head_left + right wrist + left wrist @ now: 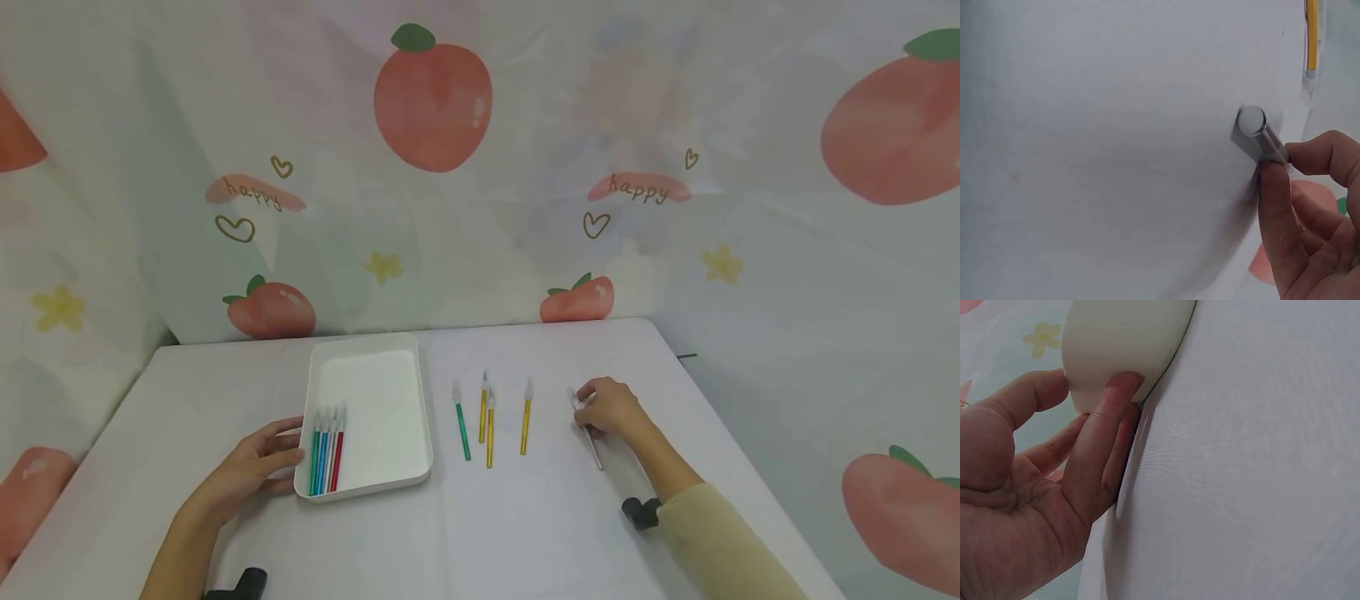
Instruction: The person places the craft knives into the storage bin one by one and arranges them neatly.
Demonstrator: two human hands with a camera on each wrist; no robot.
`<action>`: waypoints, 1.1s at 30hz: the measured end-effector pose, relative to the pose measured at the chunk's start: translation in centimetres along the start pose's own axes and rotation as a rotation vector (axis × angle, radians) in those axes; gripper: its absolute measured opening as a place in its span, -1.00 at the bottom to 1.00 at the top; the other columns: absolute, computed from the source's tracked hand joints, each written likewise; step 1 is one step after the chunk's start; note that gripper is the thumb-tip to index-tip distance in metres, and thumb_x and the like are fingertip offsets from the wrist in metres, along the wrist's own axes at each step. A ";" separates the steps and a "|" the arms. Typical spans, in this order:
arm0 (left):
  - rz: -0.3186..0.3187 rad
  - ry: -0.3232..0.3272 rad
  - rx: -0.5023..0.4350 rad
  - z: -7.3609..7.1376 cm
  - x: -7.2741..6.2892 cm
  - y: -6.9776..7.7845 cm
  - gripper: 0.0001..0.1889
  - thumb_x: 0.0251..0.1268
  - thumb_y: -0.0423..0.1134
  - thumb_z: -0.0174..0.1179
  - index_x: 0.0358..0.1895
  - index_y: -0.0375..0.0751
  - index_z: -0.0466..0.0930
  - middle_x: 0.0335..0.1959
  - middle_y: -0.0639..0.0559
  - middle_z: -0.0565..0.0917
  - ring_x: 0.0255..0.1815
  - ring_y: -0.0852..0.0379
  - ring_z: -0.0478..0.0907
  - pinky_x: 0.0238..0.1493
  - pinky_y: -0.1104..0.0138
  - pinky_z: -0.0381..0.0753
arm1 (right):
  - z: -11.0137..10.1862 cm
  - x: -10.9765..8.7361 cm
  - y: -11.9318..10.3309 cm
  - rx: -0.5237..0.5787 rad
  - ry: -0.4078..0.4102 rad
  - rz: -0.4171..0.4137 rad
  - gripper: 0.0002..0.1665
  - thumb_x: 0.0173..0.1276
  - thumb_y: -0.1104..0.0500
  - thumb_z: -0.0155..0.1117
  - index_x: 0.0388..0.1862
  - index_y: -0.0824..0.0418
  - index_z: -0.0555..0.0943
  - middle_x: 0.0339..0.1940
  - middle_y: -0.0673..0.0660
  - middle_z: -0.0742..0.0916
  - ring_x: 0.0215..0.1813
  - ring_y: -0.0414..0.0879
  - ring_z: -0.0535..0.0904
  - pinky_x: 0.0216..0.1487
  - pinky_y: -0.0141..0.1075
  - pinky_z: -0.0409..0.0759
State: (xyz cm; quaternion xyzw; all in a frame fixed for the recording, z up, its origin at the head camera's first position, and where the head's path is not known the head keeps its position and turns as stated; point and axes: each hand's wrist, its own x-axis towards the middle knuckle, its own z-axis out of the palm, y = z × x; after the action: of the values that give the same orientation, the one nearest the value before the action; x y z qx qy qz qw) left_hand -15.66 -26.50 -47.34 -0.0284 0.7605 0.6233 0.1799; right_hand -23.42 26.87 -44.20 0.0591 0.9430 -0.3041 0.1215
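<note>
My right hand (611,408) pinches a silver craft knife (592,442) between thumb and fingers at the right of the table. In the right wrist view, the round butt of its silver handle (1252,121) points toward the camera. My left hand (251,460) touches the left wall of a white tray (382,408); the left wrist view has its fingertips against the tray's outer side (1129,337). Inside the tray, several craft knives (326,458) in green, blue, silver and red lie side by side at the lower left, with clear caps.
Between the tray and my right hand lie a green craft knife (462,432) and three yellow ones, the rightmost yellow knife (526,425) standing apart. A white cloth covers the table (480,533). Behind it hangs a peach-patterned curtain (487,225). Black wrist mounts sit below both hands.
</note>
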 end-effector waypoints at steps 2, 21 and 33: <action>0.003 -0.006 -0.005 0.0 0.0 0.0 -0.22 0.40 -0.15 0.25 0.57 -0.18 0.05 0.45 -0.43 0.28 0.19 -0.12 0.60 -0.02 0.11 0.72 | 0.0 0.0 0.0 0.018 0.000 -0.001 -0.52 0.17 0.27 0.37 0.10 0.37 0.58 -0.40 0.17 0.69 -0.50 -0.09 0.64 -0.46 -0.31 0.65; -0.006 0.001 -0.012 0.0 0.0 0.0 -0.23 0.40 -0.16 0.25 0.56 -0.18 0.07 0.44 -0.42 0.29 0.19 -0.12 0.59 -0.02 0.10 0.72 | 0.5 0.3 -2.2 0.166 -0.004 -0.082 -0.48 0.21 0.29 0.28 0.19 0.34 0.54 -0.33 0.17 0.71 -0.41 -0.09 0.65 -0.35 -0.25 0.73; 0.004 0.000 -0.006 -0.1 0.0 -0.1 -0.23 0.40 -0.15 0.25 0.56 -0.18 0.07 0.44 -0.42 0.29 0.20 -0.14 0.59 -0.03 0.10 0.72 | 1.8 1.0 -3.8 0.195 -0.020 -0.127 -0.48 0.17 0.31 0.28 0.17 0.31 0.55 -0.33 0.17 0.70 -0.41 -0.10 0.65 -0.37 -0.26 0.74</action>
State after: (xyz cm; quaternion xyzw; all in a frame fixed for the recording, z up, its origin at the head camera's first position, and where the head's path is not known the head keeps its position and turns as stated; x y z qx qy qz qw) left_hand -15.70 -26.61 -47.42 -0.0273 0.7586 0.6261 0.1784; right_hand -24.79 22.81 -43.74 0.0076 0.9095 -0.4021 0.1049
